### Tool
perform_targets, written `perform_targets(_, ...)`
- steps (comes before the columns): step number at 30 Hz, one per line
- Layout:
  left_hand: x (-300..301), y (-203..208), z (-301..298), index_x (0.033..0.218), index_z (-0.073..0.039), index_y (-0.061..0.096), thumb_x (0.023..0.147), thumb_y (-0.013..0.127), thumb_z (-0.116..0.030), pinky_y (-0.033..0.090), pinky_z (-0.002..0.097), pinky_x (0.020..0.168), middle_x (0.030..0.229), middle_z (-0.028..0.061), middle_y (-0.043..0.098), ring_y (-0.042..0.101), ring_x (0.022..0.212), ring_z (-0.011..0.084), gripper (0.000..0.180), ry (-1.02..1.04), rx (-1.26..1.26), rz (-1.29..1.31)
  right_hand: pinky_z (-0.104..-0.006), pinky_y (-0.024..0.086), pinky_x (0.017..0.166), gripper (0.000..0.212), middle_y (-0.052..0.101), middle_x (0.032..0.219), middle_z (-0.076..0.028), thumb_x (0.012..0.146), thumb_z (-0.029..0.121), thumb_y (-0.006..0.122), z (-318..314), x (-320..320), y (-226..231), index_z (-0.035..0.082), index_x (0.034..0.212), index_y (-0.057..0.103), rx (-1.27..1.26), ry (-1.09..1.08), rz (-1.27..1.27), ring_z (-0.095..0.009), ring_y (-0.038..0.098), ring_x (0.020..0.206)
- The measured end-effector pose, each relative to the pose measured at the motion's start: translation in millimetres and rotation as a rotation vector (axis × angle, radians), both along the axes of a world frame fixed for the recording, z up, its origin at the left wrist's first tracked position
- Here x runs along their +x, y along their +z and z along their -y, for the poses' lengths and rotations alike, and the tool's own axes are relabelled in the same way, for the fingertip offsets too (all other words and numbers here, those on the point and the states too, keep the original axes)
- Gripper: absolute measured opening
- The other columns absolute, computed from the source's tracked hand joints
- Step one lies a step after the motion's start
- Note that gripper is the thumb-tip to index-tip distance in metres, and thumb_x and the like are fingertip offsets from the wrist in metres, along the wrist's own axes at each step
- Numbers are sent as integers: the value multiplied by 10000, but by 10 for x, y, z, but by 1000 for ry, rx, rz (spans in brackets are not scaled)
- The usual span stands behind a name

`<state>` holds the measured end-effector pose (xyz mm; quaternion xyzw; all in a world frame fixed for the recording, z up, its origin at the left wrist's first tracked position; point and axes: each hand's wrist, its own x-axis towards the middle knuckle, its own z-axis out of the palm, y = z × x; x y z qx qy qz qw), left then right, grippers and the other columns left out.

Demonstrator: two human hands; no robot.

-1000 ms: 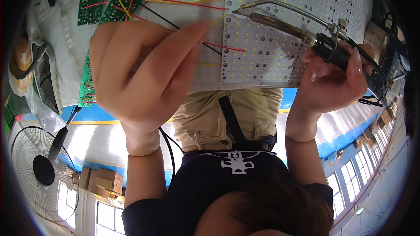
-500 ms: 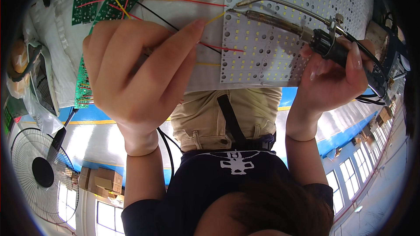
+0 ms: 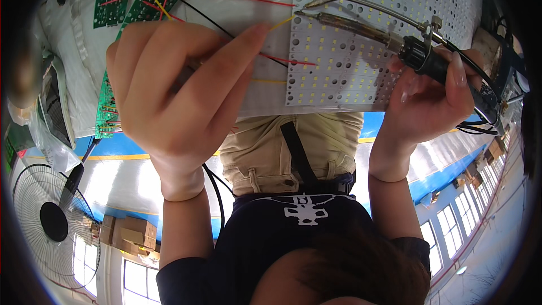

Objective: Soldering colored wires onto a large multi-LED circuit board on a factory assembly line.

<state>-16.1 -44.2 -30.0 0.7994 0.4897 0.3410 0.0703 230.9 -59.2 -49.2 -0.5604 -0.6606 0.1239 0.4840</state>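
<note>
A counter [image 3: 82, 73] covered with a whitish sheet carries the work. On it lies a broad white panel with rows of small yellowish squares and round holes [image 3: 344, 59]. The left hand [image 3: 175, 96] has thumb and forefinger pinched together; the right hand [image 3: 429, 101] is clamped on a black handle [image 3: 437, 68]. Two green rectangular circuit boards [image 3: 113, 0] lie at the upper left, one overlapping the other's side. The handle belongs to a soldering iron with a slim metal shaft [image 3: 361, 29], its tip at the panel's left edge, a curved metal tube [image 3: 384, 7] alongside. Smallest is the thin yellow wire [image 3: 281, 23] in the left hand's pinch, its far end at that tip; whether they touch is too small to tell. Above it, several red and yellow wires already reach the panel's edge and look joined. This yellow one seems mid-joining. Below, a loose-looking red wire [image 3: 299, 63] crosses onto the panel and a black wire [image 3: 206, 18] runs to its edge; both are probably left to do
</note>
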Motion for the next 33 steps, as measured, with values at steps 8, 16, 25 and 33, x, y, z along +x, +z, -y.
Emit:
perform_targets(8, 6, 4, 2, 820, -117, 742, 529, 752, -19, 364, 282, 569, 638, -16, 511, 457, 614, 150, 307, 4, -17, -13, -159, 398, 475, 271, 531, 930, -110, 821, -49, 601, 25, 13, 17, 15, 1084, 588, -29, -17, 44, -57, 499, 542)
perform_targets(16, -5, -10, -9, 828, -111, 743, 515, 754, -10, 361, 278, 567, 634, -22, 500, 447, 606, 141, 329, 5, 18, -3, -186, 438, 407, 146, 577, 773, -117, 811, -21, 583, 17, -226, 126, -15, 934, 507, -97, -231, -452, -84, 521, 508)
perform_targets(25, -4, -53, -26, 840, -112, 742, 518, 767, -2, 345, 268, 570, 625, -26, 491, 440, 582, 131, 342, 15, 89, -16, -196, 434, 447, 153, 573, 779, -109, 804, -3, 598, 5, -105, 124, -13, 943, 534, -46, -190, -169, -101, 524, 551)
perform_targets(33, 22, -16, -20, 840, -120, 743, 519, 767, -11, 346, 269, 585, 621, -33, 486, 441, 579, 125, 340, 46, 68, -43, -206, 431, 482, 162, 569, 785, -102, 799, 12, 610, 7, -53, 124, -11, 950, 559, 3, -151, 82, -117, 526, 590)
